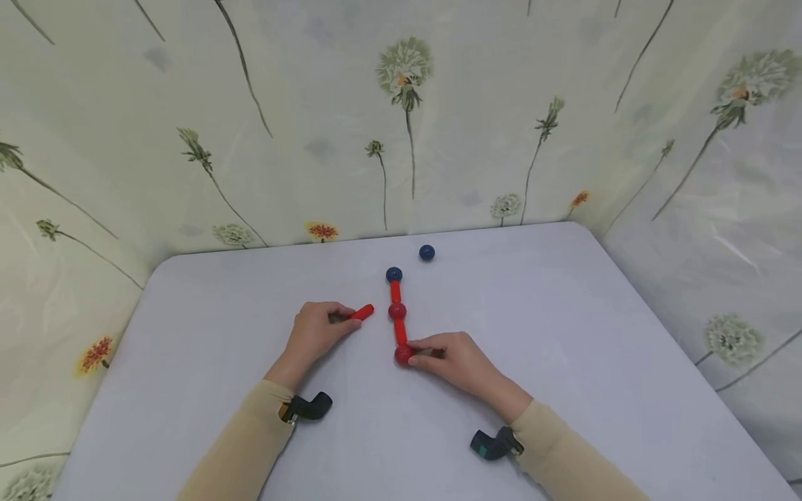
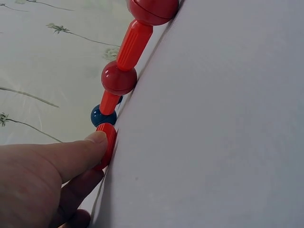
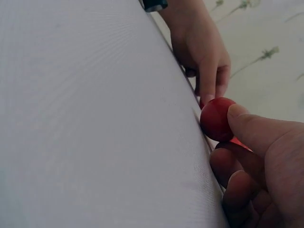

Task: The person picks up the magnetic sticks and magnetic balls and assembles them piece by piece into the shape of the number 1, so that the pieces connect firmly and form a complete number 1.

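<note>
Soft light, wrist views dimmer (greyish)

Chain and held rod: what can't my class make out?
Head view: one end of the held red rod, covered by the left hand.
Left wrist view: part of the red end ball, cut off by the upper edge.
Right wrist view: most of the chain, behind that ball and the right hand.

A lone ball [image 1: 427, 252] lies behind the chain [image 1: 397, 311], rightward.
</note>
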Tool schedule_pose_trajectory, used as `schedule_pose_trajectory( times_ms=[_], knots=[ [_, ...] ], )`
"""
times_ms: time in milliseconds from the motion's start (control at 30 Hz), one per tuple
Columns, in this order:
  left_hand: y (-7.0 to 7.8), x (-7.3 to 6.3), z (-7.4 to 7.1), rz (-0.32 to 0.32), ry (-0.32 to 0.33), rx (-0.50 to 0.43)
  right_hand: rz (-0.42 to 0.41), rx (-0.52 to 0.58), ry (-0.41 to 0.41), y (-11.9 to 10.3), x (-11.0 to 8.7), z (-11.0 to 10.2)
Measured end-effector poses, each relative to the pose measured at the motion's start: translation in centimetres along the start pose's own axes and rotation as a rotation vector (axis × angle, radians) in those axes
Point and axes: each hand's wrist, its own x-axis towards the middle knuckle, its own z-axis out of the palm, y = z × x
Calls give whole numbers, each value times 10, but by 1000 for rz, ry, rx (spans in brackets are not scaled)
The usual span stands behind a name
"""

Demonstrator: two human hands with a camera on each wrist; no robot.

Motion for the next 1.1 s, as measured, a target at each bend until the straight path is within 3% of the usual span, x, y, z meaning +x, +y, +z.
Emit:
schedule_pose_trajectory(
  times_ms=[500,1100],
  knots=[
    [1,-7,2,-28,10,-2,-3,1,-2,3,2,-1],
    [4,-37,0,-41,15,65,-7,-15,14,5,4,2]
  ],
)
